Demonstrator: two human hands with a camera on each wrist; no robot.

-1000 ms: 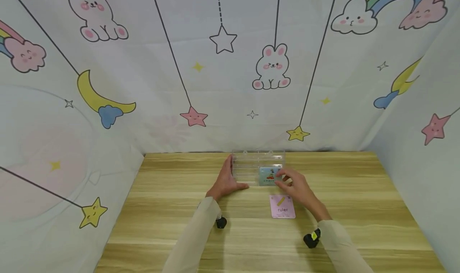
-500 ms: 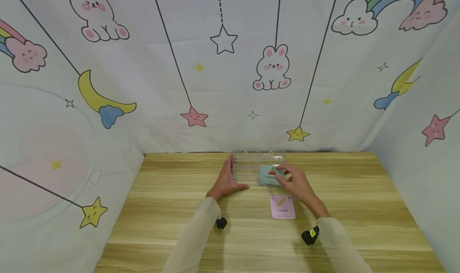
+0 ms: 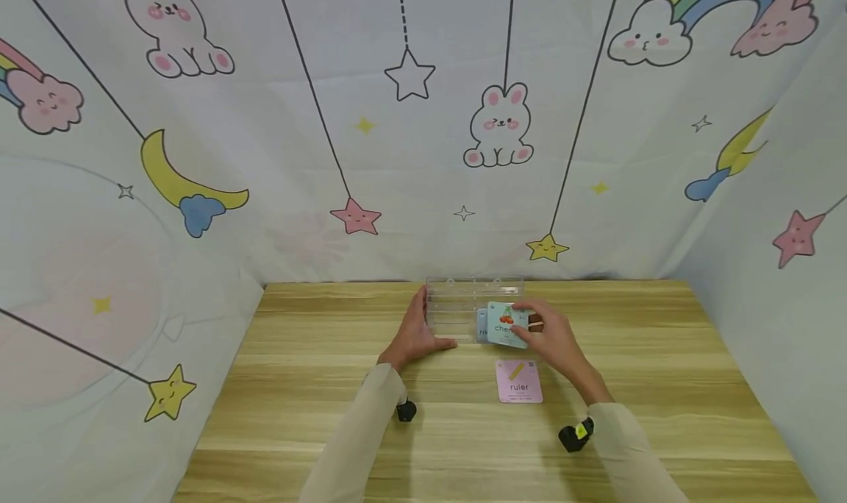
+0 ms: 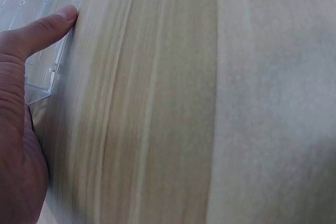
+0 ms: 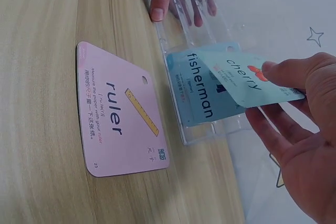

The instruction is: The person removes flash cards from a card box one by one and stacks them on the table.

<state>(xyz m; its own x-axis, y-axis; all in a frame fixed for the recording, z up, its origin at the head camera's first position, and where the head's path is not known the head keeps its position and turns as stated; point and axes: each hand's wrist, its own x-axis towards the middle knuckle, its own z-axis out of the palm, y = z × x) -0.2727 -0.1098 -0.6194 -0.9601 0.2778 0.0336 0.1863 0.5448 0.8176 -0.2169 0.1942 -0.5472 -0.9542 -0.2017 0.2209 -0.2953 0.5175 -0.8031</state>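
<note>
A clear plastic rack (image 3: 452, 312) with ledges stands at the back of the table. My left hand (image 3: 417, 335) grips its left side, thumb along the front edge and other fingers around the side. With thumb and fingers, my right hand (image 3: 554, 343) pinches a pale blue-green cherry card (image 3: 501, 330), tilted in front of the rack's right half. Behind it, a blue fisherman card (image 5: 191, 87) sits in the rack, partly covered. A pink ruler card (image 5: 123, 114) lies on the table in front of the rack, below the right hand.
The wood-grain table (image 3: 317, 415) ends at a white printed cloth (image 3: 423, 165) just behind the rack. More cloth hangs at the left and right sides. Both forearms reach in from the front, each with a small black camera at the wrist.
My right hand has drawn the cherry card up, then to the right and off the fisherman card, which now shows at its left. The left hand and the ruler card stay put.
</note>
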